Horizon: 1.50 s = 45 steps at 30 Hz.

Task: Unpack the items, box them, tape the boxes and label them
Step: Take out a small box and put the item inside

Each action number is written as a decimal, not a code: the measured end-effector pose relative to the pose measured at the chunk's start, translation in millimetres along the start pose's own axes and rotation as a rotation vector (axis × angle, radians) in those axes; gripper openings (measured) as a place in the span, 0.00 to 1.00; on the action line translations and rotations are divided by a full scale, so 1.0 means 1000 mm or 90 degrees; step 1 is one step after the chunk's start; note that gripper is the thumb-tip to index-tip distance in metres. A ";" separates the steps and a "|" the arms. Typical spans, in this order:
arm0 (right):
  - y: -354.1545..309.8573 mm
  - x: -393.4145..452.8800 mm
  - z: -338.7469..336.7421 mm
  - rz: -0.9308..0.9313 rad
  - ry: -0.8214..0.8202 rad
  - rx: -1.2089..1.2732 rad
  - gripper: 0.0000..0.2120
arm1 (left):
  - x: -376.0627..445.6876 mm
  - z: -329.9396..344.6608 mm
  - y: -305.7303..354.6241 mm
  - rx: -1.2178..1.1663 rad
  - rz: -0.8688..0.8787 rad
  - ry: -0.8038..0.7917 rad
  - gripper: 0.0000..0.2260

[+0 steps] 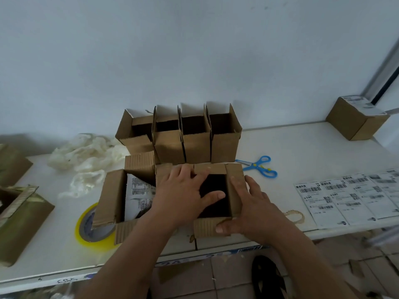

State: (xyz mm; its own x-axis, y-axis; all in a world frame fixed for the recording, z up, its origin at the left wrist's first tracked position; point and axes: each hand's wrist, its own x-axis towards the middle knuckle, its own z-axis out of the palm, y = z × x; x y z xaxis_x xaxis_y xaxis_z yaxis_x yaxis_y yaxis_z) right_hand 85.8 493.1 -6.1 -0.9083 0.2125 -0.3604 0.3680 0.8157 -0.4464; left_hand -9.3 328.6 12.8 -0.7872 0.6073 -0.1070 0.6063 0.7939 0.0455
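The open box (216, 190) sits at the near edge of the table (302, 152), right in front of me, its dark inside showing between four raised flaps. My left hand (183, 195) lies flat over the left flap, fingers straight and spread, the thumb reaching across the opening; my right hand (250, 208) presses the right flap with straight fingers while its thumb hooks the near flap from outside. Neither hand clenches anything. I judge the step is folding the flaps shut, so I should bring the short flaps down first, then the long ones, edges meeting squarely so tape will bridge the seam. Touching on the left stands one more open box (121, 197) with a printed packet inside. Behind are four empty boxes (179, 137) in a row, and one labelled box (356, 119) far right. One tape roll (90, 229), one pair of scissors (259, 167), a sheet of labels (345, 197).
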 end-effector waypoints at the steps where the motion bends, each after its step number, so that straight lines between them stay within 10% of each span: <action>1: 0.001 0.001 0.000 -0.004 -0.001 0.005 0.61 | 0.004 0.001 0.001 0.012 -0.011 0.014 0.39; 10: 0.014 0.005 -0.006 -0.016 -0.018 0.037 0.60 | 0.013 0.016 0.000 -0.021 0.109 0.226 0.18; 22: 0.018 0.008 -0.006 -0.020 -0.024 0.053 0.57 | 0.038 0.007 0.000 -0.060 0.019 -0.002 0.48; 45: 0.012 0.008 0.003 -0.019 0.048 -0.093 0.58 | 0.054 0.021 -0.001 -0.243 -0.013 0.017 0.25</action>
State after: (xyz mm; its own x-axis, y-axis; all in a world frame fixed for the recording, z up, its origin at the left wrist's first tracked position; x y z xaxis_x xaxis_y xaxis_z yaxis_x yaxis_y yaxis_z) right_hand 83.1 502.7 -16.8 -0.9325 0.2224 -0.2844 0.3131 0.8905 -0.3301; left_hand -50.2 360.2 -13.5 -0.8045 0.5877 -0.0857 0.5087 0.7563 0.4115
